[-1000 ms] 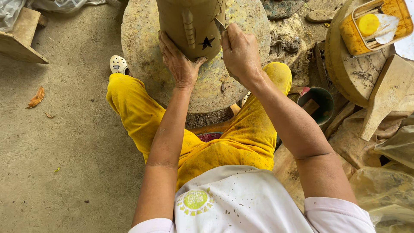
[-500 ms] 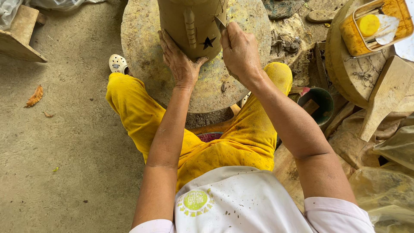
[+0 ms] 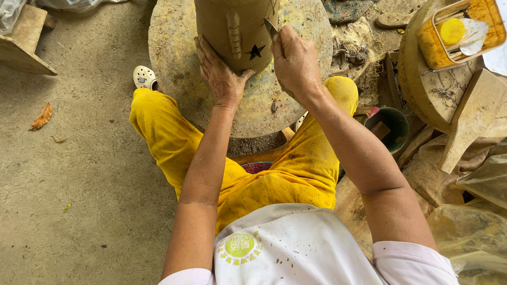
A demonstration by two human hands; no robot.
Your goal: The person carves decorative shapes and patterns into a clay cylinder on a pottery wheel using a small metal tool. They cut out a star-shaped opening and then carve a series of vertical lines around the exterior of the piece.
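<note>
A tall brown clay pot [image 3: 235, 29] stands on a round stone wheel [image 3: 174, 79] in front of me. It has a raised ridge and a star-shaped cut-out low on its side. My left hand [image 3: 219, 76] lies flat against the pot's lower left wall, fingers spread. My right hand [image 3: 294, 63] is closed around a thin blade-like tool [image 3: 271, 25] whose tip touches the pot's right side, just above the star. I sit with yellow trousers on, my knees on either side of the wheel.
A yellow tray [image 3: 462, 31] with a sponge and tools rests on a round wooden block [image 3: 428, 89] at right. A wooden paddle [image 3: 472, 119] leans there. A dark green bucket [image 3: 388, 126] sits by my right knee. Plastic sheets lie lower right, a wooden block [image 3: 24, 42] far left.
</note>
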